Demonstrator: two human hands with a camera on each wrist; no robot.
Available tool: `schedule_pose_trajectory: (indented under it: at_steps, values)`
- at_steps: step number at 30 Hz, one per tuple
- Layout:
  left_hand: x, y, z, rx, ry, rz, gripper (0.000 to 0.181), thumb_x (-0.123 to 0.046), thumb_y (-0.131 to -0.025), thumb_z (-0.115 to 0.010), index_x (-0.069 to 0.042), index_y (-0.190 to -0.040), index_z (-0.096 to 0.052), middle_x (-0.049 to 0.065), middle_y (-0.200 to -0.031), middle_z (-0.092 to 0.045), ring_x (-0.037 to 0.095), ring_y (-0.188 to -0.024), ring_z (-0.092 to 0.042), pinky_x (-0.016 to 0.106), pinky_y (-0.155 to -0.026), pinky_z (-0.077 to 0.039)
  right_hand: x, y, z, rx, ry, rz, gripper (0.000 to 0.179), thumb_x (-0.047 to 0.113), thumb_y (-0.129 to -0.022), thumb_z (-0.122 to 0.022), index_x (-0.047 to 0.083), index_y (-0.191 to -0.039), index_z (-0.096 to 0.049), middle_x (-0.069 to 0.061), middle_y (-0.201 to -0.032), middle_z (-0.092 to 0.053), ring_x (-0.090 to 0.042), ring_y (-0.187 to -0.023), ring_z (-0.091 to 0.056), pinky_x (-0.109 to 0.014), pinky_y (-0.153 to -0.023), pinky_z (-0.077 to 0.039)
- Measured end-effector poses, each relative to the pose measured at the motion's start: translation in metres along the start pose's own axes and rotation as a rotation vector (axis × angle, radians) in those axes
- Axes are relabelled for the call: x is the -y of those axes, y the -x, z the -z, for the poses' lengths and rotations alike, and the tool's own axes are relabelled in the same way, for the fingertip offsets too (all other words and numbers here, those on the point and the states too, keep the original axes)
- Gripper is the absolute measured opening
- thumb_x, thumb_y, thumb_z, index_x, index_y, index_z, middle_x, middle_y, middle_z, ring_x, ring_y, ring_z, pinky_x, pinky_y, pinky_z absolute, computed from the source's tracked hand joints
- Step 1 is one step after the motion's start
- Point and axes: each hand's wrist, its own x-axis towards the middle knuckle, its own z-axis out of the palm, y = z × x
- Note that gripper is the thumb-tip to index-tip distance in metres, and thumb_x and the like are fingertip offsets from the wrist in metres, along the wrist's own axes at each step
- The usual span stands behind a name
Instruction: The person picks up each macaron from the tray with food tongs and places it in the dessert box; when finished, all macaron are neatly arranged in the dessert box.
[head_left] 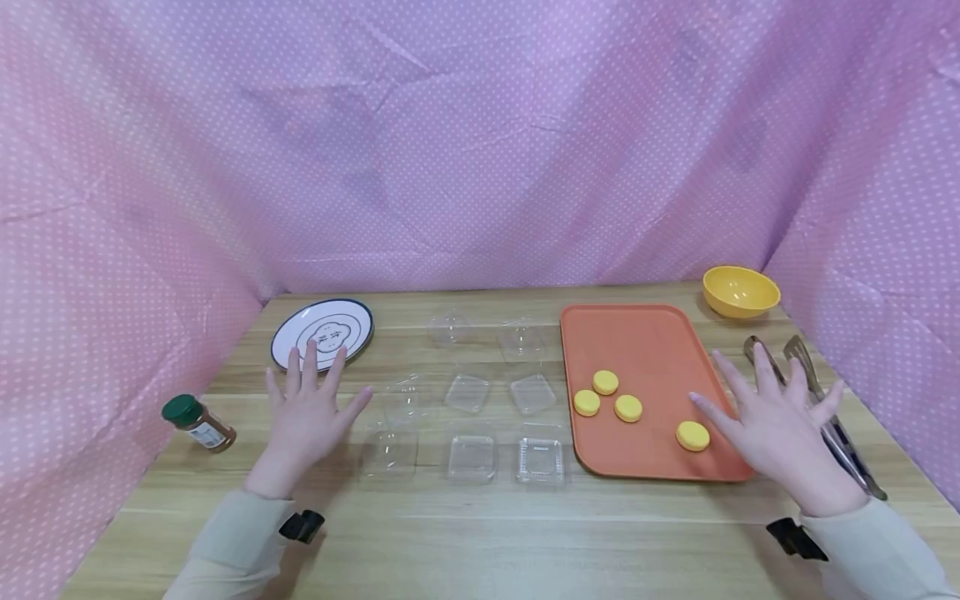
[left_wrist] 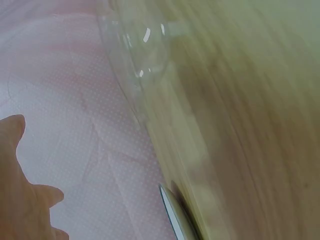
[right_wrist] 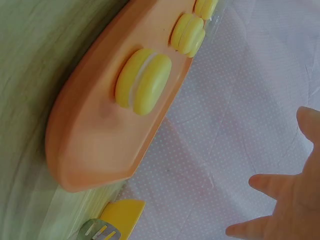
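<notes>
My left hand (head_left: 306, 421) is held with fingers spread and holds nothing; in the head view it overlaps the lower edge of the white plate (head_left: 288, 333). My right hand (head_left: 780, 437), also spread and holding nothing, overlaps the right edge of the orange tray (head_left: 637, 342). Nearest to its thumb is a yellow macaron (head_left: 692, 436) on the tray, whose pale filling shows in the right wrist view. More yellow macarons (head_left: 605, 382) lie grouped at the tray's left side. Between the hands, several clear plastic boxes (head_left: 472, 457) stand in rows, with clear lids (head_left: 452, 327) behind them.
A green-capped spice jar (head_left: 201, 423) lies tilted at the far left. At the back right stands a yellow bowl (head_left: 741, 292). A slotted metal turner (head_left: 798, 354) and another metal utensil (head_left: 752, 346) lie right of the tray. Pink dotted cloth (head_left: 480, 150) hangs around the wooden table (head_left: 465, 542).
</notes>
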Motion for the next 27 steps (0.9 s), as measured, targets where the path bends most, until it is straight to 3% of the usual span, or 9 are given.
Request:
schedule_pose_trajectory:
  at_steps: [8, 14, 20, 27]
  values:
    - [-0.014, -0.010, 0.002, -0.066, 0.041, -0.060, 0.077, -0.057, -0.091, -0.047, -0.010, -0.149, -0.027, 0.032, -0.152, -0.010, 0.052, -0.139, -0.005, 0.070, -0.108, -0.002, 0.001, 0.001, -0.001, -0.116, -0.051, 0.084, 0.068, 0.054, -0.090, -0.051, 0.009, -0.140, -0.039, -0.033, -0.147, -0.019, -0.060, -0.130, -0.009, -0.076, -0.097, 0.015]
    - [-0.034, -0.019, 0.005, -0.124, 0.113, -0.096, 0.077, -0.052, -0.089, -0.055, -0.007, -0.147, -0.031, 0.035, -0.148, -0.018, 0.053, -0.135, -0.018, 0.065, -0.110, -0.017, -0.004, 0.001, 0.002, -0.160, -0.090, 0.122, 0.063, 0.046, -0.091, -0.055, 0.004, -0.136, -0.042, -0.032, -0.146, -0.025, -0.058, -0.127, -0.020, -0.074, -0.098, -0.002]
    - [-0.058, -0.027, 0.006, -0.069, 0.247, -0.071, 0.078, -0.054, -0.088, -0.057, -0.007, -0.146, -0.033, 0.031, -0.150, -0.020, 0.047, -0.137, -0.021, 0.061, -0.110, -0.024, -0.022, -0.001, 0.003, -0.166, -0.145, 0.156, 0.063, 0.039, -0.091, -0.059, -0.002, -0.135, -0.044, -0.033, -0.143, -0.032, -0.057, -0.128, -0.026, -0.073, -0.099, -0.014]
    - [-0.085, -0.033, -0.002, 0.014, 0.325, -0.091, 0.081, -0.053, -0.086, -0.061, -0.005, -0.144, -0.033, 0.028, -0.150, -0.022, 0.045, -0.136, -0.026, 0.062, -0.108, -0.027, -0.047, -0.005, -0.001, -0.114, -0.251, 0.143, 0.064, 0.030, -0.091, -0.061, -0.005, -0.139, -0.039, -0.039, -0.138, -0.033, -0.061, -0.125, -0.024, -0.072, -0.103, -0.013]
